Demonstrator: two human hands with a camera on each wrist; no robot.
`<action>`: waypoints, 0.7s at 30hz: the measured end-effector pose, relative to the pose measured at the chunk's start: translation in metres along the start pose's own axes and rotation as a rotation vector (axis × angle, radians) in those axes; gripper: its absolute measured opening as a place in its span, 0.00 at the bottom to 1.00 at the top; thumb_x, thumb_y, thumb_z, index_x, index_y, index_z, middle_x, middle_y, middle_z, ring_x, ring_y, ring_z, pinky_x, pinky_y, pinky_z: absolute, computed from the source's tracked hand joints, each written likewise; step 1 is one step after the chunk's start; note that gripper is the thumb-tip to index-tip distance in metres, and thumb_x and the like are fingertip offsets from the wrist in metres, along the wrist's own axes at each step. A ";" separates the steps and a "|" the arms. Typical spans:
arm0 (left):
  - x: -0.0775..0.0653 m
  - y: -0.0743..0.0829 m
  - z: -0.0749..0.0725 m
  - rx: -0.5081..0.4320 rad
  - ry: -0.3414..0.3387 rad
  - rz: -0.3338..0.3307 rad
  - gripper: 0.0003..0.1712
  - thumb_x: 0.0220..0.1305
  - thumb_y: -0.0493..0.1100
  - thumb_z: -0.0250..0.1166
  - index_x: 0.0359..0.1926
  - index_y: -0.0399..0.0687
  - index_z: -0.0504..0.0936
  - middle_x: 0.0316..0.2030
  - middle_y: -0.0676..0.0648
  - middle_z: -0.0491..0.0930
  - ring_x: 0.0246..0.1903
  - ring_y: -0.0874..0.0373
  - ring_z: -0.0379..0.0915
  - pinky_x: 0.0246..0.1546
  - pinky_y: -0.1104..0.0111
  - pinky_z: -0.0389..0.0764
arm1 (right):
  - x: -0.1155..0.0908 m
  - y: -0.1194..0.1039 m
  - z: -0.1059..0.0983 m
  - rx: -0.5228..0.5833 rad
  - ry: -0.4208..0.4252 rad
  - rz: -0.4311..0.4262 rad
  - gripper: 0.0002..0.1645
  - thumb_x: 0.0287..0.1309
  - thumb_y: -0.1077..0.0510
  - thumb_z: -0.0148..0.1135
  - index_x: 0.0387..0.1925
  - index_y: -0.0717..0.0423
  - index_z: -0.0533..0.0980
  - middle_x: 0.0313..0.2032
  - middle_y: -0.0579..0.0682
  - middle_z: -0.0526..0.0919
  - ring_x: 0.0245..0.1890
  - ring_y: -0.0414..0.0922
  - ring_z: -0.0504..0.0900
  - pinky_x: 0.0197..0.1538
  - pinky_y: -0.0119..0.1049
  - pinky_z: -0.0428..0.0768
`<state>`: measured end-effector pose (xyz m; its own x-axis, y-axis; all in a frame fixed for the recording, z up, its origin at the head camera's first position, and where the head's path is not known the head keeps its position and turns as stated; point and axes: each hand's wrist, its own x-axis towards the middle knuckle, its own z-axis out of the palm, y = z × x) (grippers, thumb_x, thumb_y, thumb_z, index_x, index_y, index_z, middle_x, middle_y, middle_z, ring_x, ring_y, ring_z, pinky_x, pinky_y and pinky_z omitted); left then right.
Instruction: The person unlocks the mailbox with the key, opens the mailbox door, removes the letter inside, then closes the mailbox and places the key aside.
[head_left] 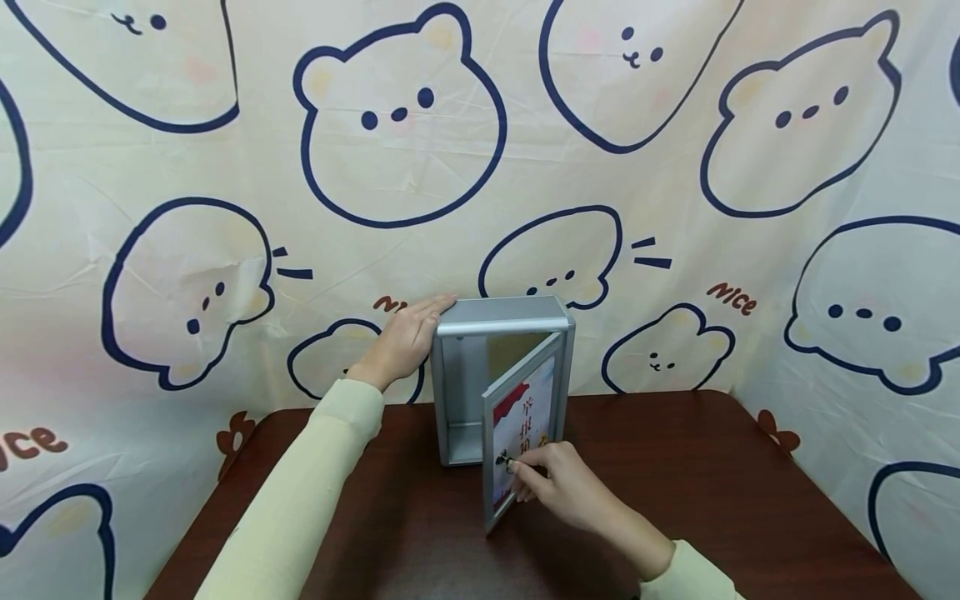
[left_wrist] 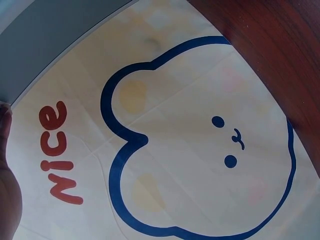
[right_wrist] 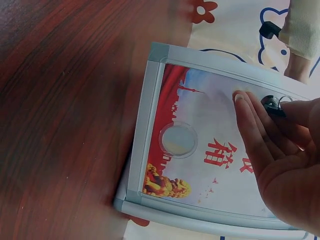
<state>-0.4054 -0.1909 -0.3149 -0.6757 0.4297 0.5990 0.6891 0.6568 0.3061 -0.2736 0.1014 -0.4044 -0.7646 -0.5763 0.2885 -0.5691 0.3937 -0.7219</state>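
A grey metal-framed box stands upright on the table with its door swung partly outward, hinged on the right. My left hand rests on the box's upper left edge, fingers lying over the corner. At the door's free edge my right hand pinches a key at the lock between thumb and forefinger. The right wrist view shows the dark lock and key with a thin ring, beside the right hand. Red characters and a round clear window mark the door's printed panel.
The dark red-brown wooden table carries the box near its back edge. Behind and at both sides hangs a pale cloth with blue-outlined cartoon animals. The box's inside shows through the door gap.
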 end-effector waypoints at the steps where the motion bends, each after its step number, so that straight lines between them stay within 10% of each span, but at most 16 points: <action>1: 0.000 0.000 0.000 0.001 0.002 0.001 0.31 0.82 0.48 0.33 0.75 0.44 0.68 0.74 0.44 0.67 0.75 0.52 0.59 0.75 0.54 0.60 | 0.000 0.000 0.000 0.004 -0.002 -0.006 0.17 0.74 0.61 0.57 0.33 0.63 0.86 0.27 0.54 0.88 0.26 0.44 0.86 0.32 0.33 0.86; 21: 0.000 0.000 -0.001 -0.019 -0.005 -0.005 0.31 0.82 0.48 0.34 0.75 0.43 0.68 0.74 0.45 0.67 0.75 0.53 0.59 0.75 0.54 0.60 | -0.008 0.008 -0.010 0.099 -0.055 0.004 0.17 0.75 0.58 0.57 0.38 0.66 0.86 0.28 0.50 0.87 0.28 0.44 0.88 0.35 0.41 0.88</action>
<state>-0.4053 -0.1919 -0.3141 -0.6805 0.4292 0.5939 0.6903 0.6475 0.3230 -0.2754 0.1162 -0.4061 -0.7472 -0.6148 0.2525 -0.5315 0.3246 -0.7824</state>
